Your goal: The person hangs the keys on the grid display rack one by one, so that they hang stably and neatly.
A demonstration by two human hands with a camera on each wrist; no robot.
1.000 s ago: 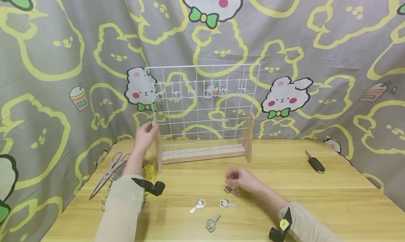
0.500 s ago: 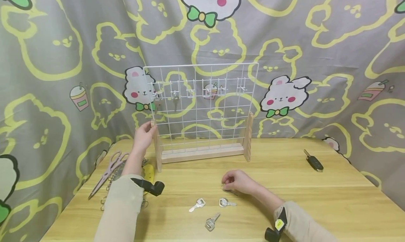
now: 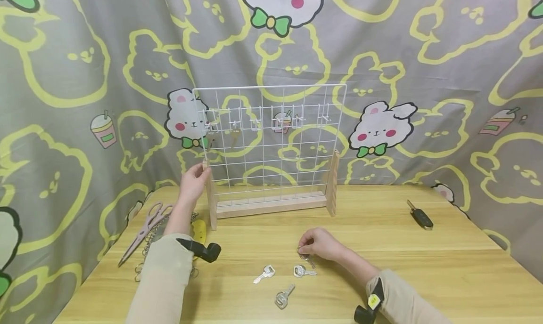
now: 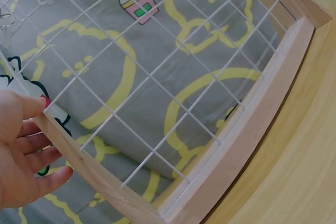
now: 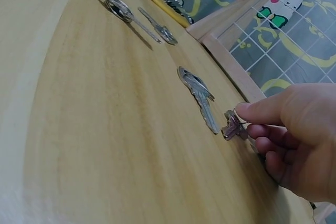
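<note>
My left hand (image 3: 193, 182) grips the top of the left wooden post of a white wire grid rack (image 3: 271, 202); in the left wrist view the thumb lies at the post's top corner with the fingers behind it. My right hand (image 3: 320, 244) pinches a small ring with a key (image 5: 232, 128) on it, low over the table. The key tilts downward, partly hidden by the fingers. Three loose silver keys lie nearby: one key (image 3: 304, 271) just below the hand, another key (image 3: 266, 274) to its left, and a third key (image 3: 284, 296) closer to me.
Several white hooks (image 3: 255, 124) line the grid, and a key (image 3: 235, 138) hangs from one at the left. Pink scissors (image 3: 146, 230), metal rings and a yellow item (image 3: 199, 230) lie by my left arm. A black car key (image 3: 421, 217) sits far right.
My right hand has moved slightly left and taken the ring between thumb and finger. Its key has swung from lying flat to a steeper tilt. The left hand stays on the post.
</note>
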